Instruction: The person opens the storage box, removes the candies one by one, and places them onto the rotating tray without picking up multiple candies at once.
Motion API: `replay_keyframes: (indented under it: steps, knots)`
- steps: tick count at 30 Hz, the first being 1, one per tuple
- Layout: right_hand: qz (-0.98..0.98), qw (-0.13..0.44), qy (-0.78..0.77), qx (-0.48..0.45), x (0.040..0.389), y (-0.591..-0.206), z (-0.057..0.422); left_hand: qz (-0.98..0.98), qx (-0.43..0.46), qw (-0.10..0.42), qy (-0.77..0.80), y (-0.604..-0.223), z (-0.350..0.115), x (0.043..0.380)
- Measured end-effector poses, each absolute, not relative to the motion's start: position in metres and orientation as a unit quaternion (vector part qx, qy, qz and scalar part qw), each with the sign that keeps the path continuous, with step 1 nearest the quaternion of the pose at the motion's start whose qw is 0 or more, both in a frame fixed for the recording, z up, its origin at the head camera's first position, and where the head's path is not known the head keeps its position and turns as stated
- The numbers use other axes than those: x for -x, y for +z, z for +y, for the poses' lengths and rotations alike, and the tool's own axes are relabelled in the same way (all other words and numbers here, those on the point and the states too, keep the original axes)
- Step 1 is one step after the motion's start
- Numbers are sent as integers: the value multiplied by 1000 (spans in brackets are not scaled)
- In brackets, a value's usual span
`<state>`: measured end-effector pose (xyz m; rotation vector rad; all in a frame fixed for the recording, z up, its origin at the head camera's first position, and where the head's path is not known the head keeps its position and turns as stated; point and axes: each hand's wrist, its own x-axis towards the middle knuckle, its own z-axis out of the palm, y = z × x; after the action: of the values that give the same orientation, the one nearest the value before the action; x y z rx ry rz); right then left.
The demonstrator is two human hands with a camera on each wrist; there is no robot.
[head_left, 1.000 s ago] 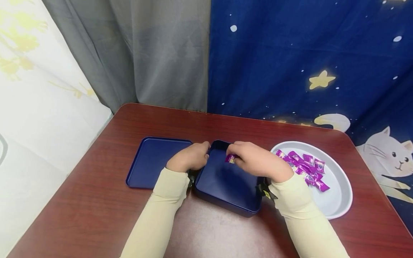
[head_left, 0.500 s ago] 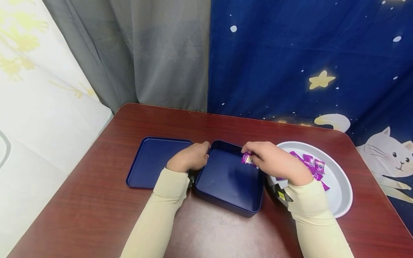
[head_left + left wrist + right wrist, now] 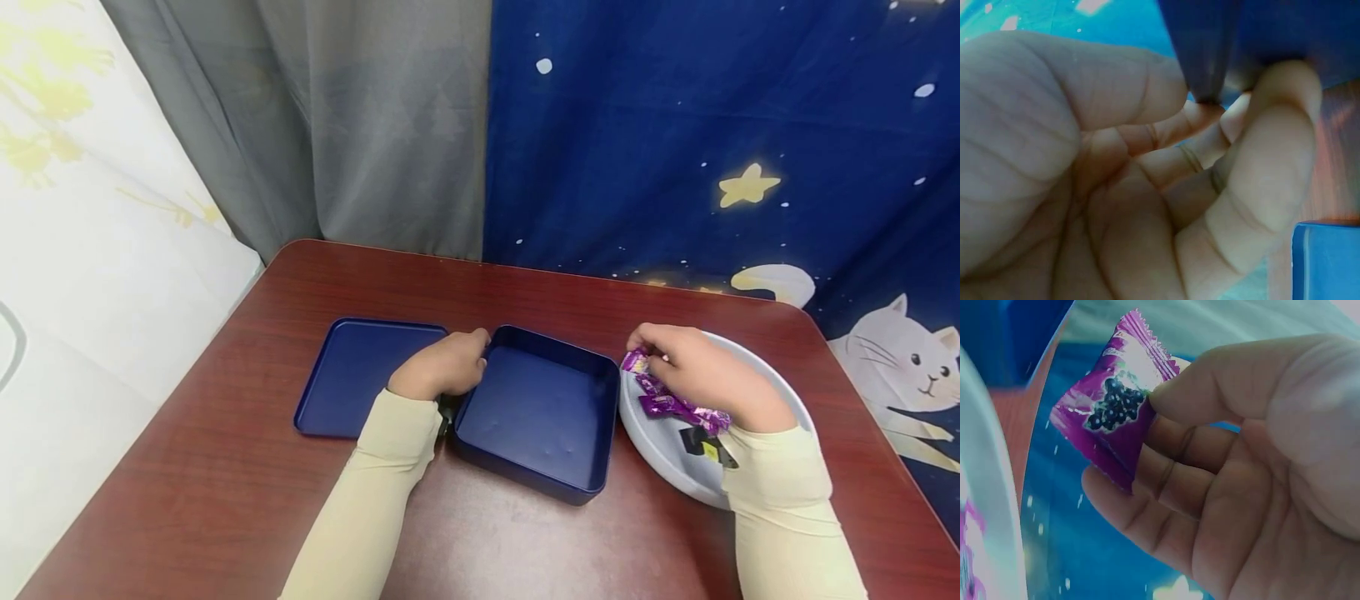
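Note:
An open, square blue box (image 3: 536, 408) stands mid-table, with nothing seen on its floor. At its left corner, my left hand (image 3: 442, 365) holds the wall; in the left wrist view the thumb and curled fingers (image 3: 1272, 162) touch the dark blue wall (image 3: 1204, 50). My right hand (image 3: 701, 375) is over the white oval dish (image 3: 660, 467). Between its thumb and fingers it pinches a purple wrapped candy (image 3: 1113, 403) printed with dark grapes. Several more purple candies (image 3: 663, 406) lie in the dish, some hidden under the hand.
A flat blue lid (image 3: 360, 375) lies left of the box on the reddish-brown table (image 3: 202, 467). The dish stands close to the box's right side. Grey (image 3: 397, 125) and blue starry curtains (image 3: 637, 125) hang behind the table.
My right hand has moved right, from above the box to above the dish, still pinching candy. The left hand and the box have stayed in place.

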<state>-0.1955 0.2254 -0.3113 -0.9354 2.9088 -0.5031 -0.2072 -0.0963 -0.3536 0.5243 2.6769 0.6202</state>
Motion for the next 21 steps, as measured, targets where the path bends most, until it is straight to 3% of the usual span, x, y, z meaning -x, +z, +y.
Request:
replay_keyframes:
  steps: [10,21]
  knots:
    - [964,60,-146,213,201,-320,282,943,-183,172,217,-352,-96,207]
    - [979,77,-137,132,197,-335,308,943,-183,171,217,-352,-97,207]
